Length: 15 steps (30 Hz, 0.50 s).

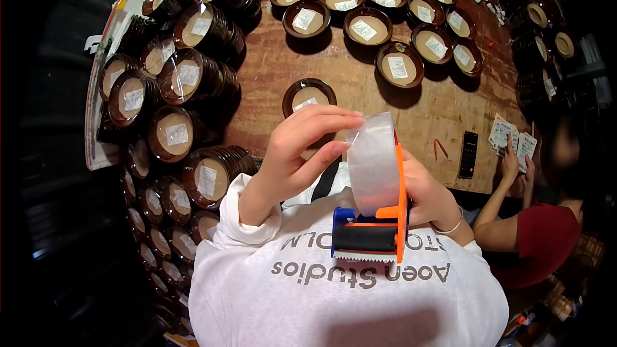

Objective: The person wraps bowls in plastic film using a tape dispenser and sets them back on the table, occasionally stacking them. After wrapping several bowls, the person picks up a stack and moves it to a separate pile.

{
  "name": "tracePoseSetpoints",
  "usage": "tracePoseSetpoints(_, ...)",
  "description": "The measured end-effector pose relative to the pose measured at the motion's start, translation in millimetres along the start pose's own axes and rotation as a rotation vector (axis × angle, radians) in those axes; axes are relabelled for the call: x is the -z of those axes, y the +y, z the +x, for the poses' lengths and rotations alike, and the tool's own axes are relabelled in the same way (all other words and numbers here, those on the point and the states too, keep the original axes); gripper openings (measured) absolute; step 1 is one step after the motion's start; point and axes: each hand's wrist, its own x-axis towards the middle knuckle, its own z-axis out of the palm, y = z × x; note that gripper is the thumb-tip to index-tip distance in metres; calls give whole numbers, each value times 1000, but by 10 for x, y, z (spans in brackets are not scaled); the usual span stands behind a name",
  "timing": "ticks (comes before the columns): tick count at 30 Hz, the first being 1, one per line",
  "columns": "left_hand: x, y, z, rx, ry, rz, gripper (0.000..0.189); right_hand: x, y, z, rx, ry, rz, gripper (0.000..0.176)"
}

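On my feed, the right hand [421,194] grips the tape dispenser [403,205], nearer than the lone bowl [307,92] and to its right; the left hand [299,148] is at the edge of the tape roll [374,167]; I cannot tell whether it pinches anything. Bowl stacks [204,82] stand left of the lone bowl; a phone [468,154] lies well right.

- Tape roll [373,170], centre: smooth, glossy plastic film
- Dispenser [402,209], lower centre: smooth plastic
- Counter [270,67], upper centre: scuffed wood
- Bowls [410,58], top: glossy outside, matt within
- Labels [397,67] on them: paper
- Shirt [289,302], bottom: matt cloth
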Motion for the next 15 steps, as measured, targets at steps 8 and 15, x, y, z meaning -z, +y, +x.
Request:
tracePoseSetpoints(8,18,-16,-27,349,65,-661,30,-46,86,-107,-75,-134,-187,30)
tracePoseSetpoints(15,91,63,147,525,49,-538,32,-162,77,-47,-12,-62,-340,35)
